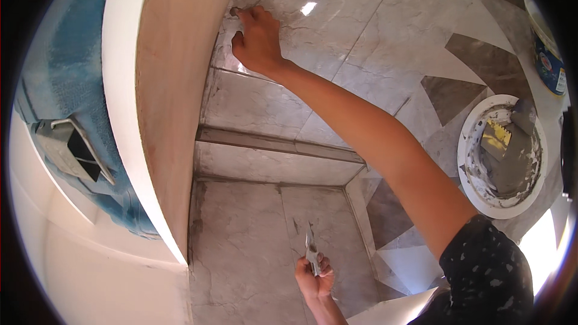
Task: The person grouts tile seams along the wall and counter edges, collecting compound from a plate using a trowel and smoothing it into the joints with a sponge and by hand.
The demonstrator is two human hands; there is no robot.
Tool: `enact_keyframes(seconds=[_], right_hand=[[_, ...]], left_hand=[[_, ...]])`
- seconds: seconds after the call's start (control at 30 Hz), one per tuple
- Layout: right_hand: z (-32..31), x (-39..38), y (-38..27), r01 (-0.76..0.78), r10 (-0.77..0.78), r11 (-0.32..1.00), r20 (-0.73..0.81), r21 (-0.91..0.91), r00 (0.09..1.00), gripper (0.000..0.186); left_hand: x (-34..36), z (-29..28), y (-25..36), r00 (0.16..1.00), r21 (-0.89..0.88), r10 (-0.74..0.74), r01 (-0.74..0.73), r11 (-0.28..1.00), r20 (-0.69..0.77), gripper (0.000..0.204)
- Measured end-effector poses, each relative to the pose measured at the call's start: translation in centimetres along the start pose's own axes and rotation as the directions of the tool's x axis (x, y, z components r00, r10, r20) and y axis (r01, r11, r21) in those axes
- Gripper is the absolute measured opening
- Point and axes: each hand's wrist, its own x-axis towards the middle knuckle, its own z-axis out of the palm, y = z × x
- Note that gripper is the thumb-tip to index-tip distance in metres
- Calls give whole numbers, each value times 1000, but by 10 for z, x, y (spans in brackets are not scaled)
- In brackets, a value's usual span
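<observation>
My right hand [257,39] reaches to the upper middle, its fingers curled at the grey marble-look tiled surface [337,36] beside the curved wall edge, pinched on something small and dark that I cannot make out. Below, my left hand [313,280] is wrapped round a silver metal hand tool [311,247], which looks like pliers, held upright over the lower tiles [235,222]. Between them runs a tiled step edge [265,144] with dark joint lines.
A curved white wall edge [123,54] and a blue surface with a metal fixture [75,150] are at the left. At the right, a white tub [466,153] holds grout-smeared tools and a yellow sponge-like piece [498,132], and a blue bucket [548,66] stands on triangle-patterned tiles.
</observation>
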Motion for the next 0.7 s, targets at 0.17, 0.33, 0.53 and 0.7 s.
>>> enact_keyframes(seconds=[0.17, 0.33, 0.53, 0.7], right_hand=[[20, 3, 4, 4, -21, 990, -117, -137, 993, 47], [29, -15, 1, 91, -105, 961, -38, -261, 994, 49], [20, -16, 10, 173, -179, 973, -22, -153, 984, 45], [20, -18, 8, 281, -274, 945, 61, -167, 960, 39]], left_hand=[[-10, -12, 1, 999, -57, -24, 26, 998, 39, 33], [-9, -20, 5, 1000, -107, -14, 14, 994, -1, 32], [-10, -27, 8, 1000, -123, -2, 1, 992, -5, 31], [-11, -30, 9, 1000, -108, 11, -13, 994, -27, 31]])
